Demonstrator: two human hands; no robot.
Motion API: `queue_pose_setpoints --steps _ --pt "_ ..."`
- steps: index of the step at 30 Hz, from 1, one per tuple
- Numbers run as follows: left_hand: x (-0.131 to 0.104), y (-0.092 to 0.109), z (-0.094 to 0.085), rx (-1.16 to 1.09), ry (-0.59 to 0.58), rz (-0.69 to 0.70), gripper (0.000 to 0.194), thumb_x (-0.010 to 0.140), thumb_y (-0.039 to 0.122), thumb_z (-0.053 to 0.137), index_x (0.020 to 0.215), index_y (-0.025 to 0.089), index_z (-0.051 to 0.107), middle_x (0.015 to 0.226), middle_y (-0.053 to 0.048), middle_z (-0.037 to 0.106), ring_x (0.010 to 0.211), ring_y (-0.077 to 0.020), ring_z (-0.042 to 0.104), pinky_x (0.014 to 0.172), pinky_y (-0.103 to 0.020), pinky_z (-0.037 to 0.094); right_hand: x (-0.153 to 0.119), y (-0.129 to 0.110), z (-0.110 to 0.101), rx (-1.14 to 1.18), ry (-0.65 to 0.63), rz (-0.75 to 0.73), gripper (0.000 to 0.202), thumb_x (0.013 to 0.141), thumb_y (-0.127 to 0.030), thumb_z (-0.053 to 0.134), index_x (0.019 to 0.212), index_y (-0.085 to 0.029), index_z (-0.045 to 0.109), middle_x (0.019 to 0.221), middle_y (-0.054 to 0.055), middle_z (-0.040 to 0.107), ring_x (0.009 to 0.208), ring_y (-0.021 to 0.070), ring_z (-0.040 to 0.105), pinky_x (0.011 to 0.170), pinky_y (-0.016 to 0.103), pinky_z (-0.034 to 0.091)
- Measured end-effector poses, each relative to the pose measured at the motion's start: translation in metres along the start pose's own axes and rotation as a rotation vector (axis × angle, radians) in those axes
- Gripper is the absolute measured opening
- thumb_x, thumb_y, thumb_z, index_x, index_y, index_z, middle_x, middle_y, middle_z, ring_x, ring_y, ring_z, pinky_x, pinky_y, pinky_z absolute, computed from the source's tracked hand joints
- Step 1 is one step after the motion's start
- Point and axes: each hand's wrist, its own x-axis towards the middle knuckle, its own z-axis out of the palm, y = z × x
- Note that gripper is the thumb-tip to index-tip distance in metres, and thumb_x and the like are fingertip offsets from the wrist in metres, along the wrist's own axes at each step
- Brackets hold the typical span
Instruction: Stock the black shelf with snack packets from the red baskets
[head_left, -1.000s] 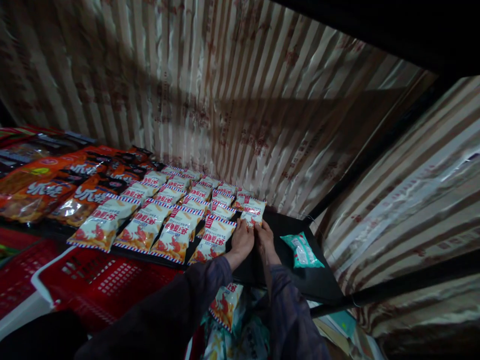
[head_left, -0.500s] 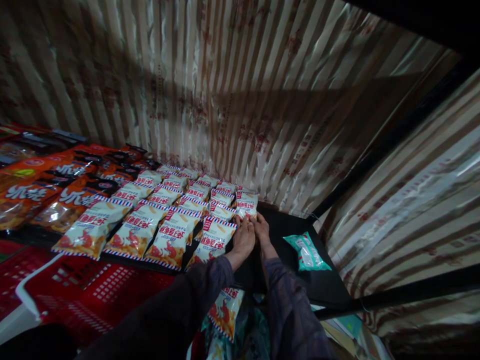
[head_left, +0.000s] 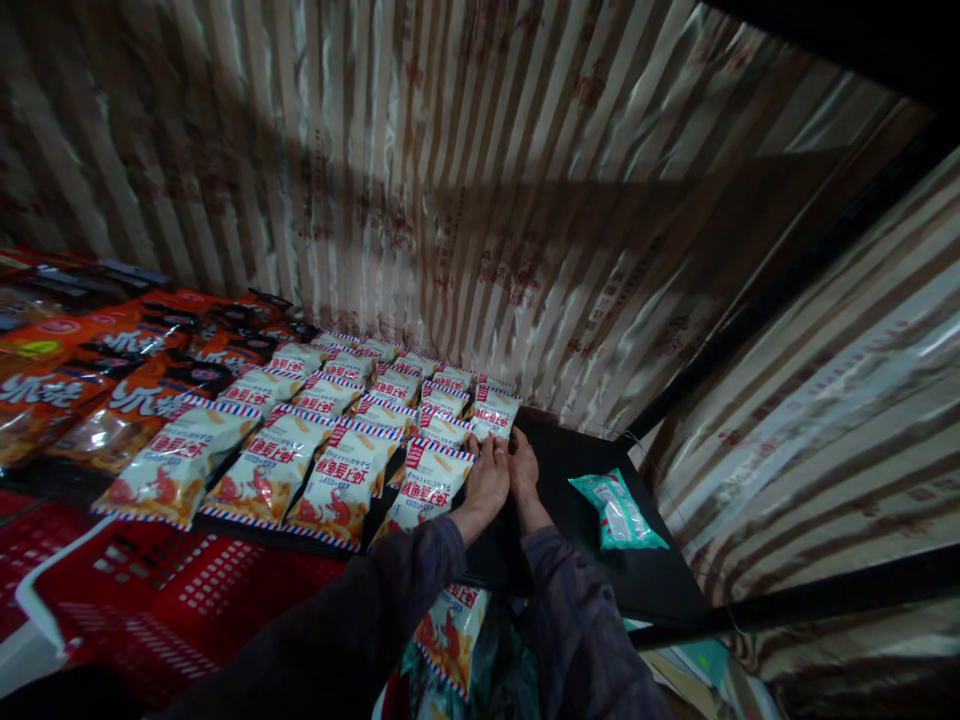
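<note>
Both of my hands are together at the right end of the rows of snack bags. My left hand (head_left: 487, 482) and my right hand (head_left: 523, 466) are closed on the lower end of a white snack bag (head_left: 495, 412) with red lettering, one on each side. The bag leans back at the rear of the black shelf (head_left: 551, 455); my fingers cover its lower edge. Several bags of the same kind lie in overlapping rows to the left, the nearest being a front snack bag (head_left: 431, 480) beside my left wrist.
Orange snack bags (head_left: 139, 400) fill the shelf's left part. A teal packet (head_left: 621, 512) lies to the right. Below are a red basket (head_left: 195, 590) with a white handle and another white snack bag (head_left: 452, 630). Striped sheeting hangs behind; a black post (head_left: 697, 370) slants at the right.
The view has shifted slightly. The snack bag in my hands tilts a little more to the right at its top; my hands remain at its lower end.
</note>
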Motion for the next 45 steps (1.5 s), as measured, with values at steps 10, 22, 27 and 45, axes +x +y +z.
queue_pose_setpoints --steps 10,22,27,45 --pt "-0.002 0.004 -0.006 -0.015 -0.045 0.017 0.043 0.093 0.022 0.036 0.131 0.01 0.054 0.148 -0.017 0.044 0.149 -0.024 0.018 0.121 -0.036 0.017 0.006 0.01 0.004 -0.14 0.069 0.011 0.047 0.063 -0.035 0.076 0.107 -0.023 0.069 0.094 0.003 0.074 0.095 0.0205 0.067 0.089 0.034 0.05" --pt "-0.024 0.009 -0.005 0.125 -0.071 0.089 0.052 0.093 0.021 0.032 0.138 -0.003 0.044 0.152 -0.026 0.033 0.146 -0.0316 0.024 0.119 -0.047 0.022 -0.019 -0.01 -0.018 -0.287 0.101 0.005 0.038 0.071 -0.029 0.066 0.107 -0.016 0.069 0.105 0.013 0.072 0.101 0.0273 0.067 0.096 0.043 0.048" --pt "-0.053 0.008 -0.015 0.162 -0.171 0.114 0.04 0.093 0.02 0.037 0.119 0.006 0.063 0.137 -0.021 0.056 0.138 -0.0292 0.041 0.116 -0.042 0.029 -0.059 -0.022 -0.037 -0.279 0.083 -0.013 0.033 0.076 -0.028 0.062 0.106 -0.018 0.069 0.106 0.01 0.073 0.1 0.0233 0.067 0.095 0.039 0.049" --pt "-0.201 -0.11 -0.057 0.364 -0.282 0.048 0.051 0.081 0.011 0.053 0.132 0.011 0.055 0.147 -0.017 0.045 0.141 -0.0294 0.035 0.116 -0.041 0.028 -0.327 0.006 -0.101 -0.429 0.099 -0.116 0.034 0.089 -0.037 0.047 0.103 -0.019 0.071 0.105 0.011 0.073 0.102 0.0252 0.066 0.092 0.042 0.051"
